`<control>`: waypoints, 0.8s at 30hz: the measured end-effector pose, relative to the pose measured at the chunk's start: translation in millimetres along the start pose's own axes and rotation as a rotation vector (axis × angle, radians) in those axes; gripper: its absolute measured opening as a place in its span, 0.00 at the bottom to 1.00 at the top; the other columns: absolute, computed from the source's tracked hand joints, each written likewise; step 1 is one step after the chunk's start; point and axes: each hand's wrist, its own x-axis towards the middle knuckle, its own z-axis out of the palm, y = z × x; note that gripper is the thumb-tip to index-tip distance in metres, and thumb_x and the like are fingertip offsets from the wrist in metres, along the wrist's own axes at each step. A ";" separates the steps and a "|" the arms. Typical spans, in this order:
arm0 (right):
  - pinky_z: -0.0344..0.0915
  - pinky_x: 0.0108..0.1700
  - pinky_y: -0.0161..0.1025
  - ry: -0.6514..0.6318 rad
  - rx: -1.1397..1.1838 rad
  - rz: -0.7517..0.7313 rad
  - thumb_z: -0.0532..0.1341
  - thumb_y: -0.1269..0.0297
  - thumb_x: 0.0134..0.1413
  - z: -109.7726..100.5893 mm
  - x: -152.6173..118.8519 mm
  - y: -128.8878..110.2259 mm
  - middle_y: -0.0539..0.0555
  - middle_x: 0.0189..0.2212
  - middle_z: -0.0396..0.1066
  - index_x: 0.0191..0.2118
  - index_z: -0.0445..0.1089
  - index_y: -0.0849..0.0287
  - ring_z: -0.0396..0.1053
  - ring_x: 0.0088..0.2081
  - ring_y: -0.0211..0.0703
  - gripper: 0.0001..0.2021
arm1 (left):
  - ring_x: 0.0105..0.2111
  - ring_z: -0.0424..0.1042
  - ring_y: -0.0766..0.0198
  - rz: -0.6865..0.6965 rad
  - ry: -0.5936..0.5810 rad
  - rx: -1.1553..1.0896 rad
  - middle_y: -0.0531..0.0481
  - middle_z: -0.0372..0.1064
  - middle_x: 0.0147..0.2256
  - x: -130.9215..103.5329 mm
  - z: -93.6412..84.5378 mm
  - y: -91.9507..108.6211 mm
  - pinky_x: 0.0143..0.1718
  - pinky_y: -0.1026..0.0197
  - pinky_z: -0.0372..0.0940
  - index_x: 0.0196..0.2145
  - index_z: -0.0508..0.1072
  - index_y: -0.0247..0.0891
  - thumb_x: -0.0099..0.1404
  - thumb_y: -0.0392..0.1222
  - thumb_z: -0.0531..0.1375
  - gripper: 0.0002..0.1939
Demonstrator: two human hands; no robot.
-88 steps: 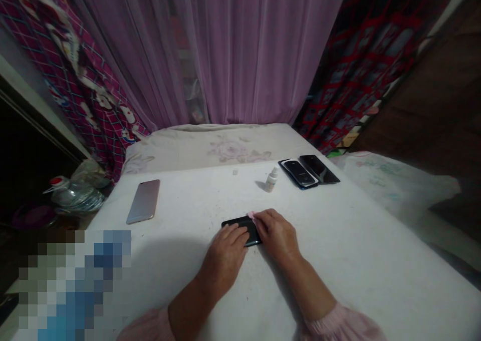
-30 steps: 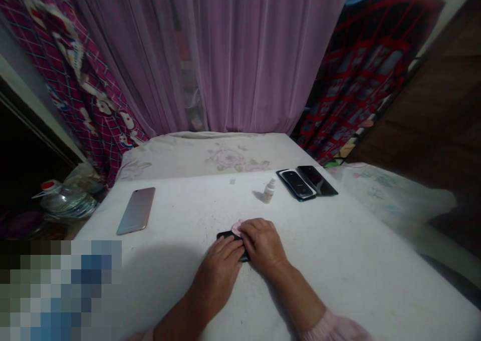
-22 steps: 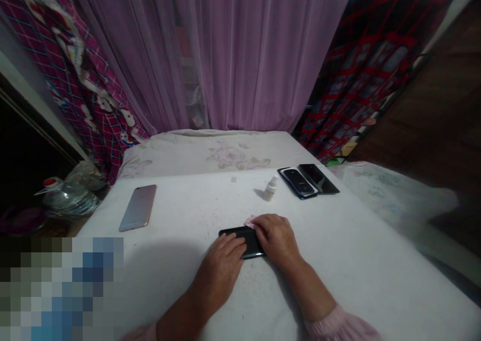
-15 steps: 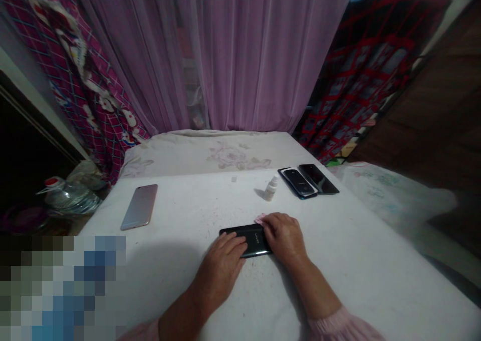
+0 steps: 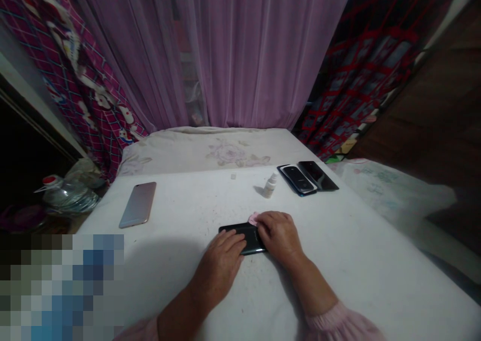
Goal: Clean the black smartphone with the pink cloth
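Note:
A dark glossy smartphone lies back up on the white-covered table, directly before me. My left hand holds its left end, the fingers laid together across the back; the thumb is mostly hidden. Over the phone's right end, my right hand is closed on a small pink cloth, which pokes out beyond the fingertips at the far edge. Most of the cloth is hidden under those fingers. A small white spray bottle stands upright beyond my right hand.
Several phones lie side by side and stacked at the back right. A rose-gold phone lies face down at the left. A tiny pale square is near the back. On the left, a large water bottle stands beside the table.
My right hand has slid slightly left over the phone with the pink cloth, covering more of the lettering on its back. My left hand keeps its place on the phone.

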 end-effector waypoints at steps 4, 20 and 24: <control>0.55 0.46 0.45 0.024 -0.020 0.042 0.57 0.73 0.54 -1.3 -1.2 3.9 0.53 0.36 0.77 0.35 0.74 0.56 0.70 0.39 0.47 0.09 | 0.52 0.72 0.54 0.007 0.003 0.008 0.44 0.74 0.49 -1.0 1.3 -0.4 0.55 0.43 0.67 0.50 0.72 0.35 0.64 0.30 0.58 0.16; 0.54 0.47 0.44 -0.008 0.023 -0.036 0.57 0.75 0.51 -2.1 -0.5 -3.2 0.53 0.36 0.76 0.34 0.74 0.56 0.70 0.40 0.45 0.10 | 0.52 0.71 0.54 0.000 0.003 -0.004 0.43 0.74 0.50 -0.1 -0.3 0.4 0.55 0.43 0.67 0.50 0.71 0.37 0.66 0.31 0.54 0.16; 0.54 0.46 0.43 0.016 -0.002 0.023 0.56 0.75 0.50 -6.0 -1.8 1.2 0.53 0.34 0.76 0.33 0.73 0.56 0.69 0.39 0.45 0.10 | 0.52 0.71 0.55 -0.003 -0.001 -0.016 0.44 0.73 0.50 -0.8 -0.7 0.1 0.55 0.44 0.66 0.51 0.71 0.38 0.67 0.31 0.54 0.16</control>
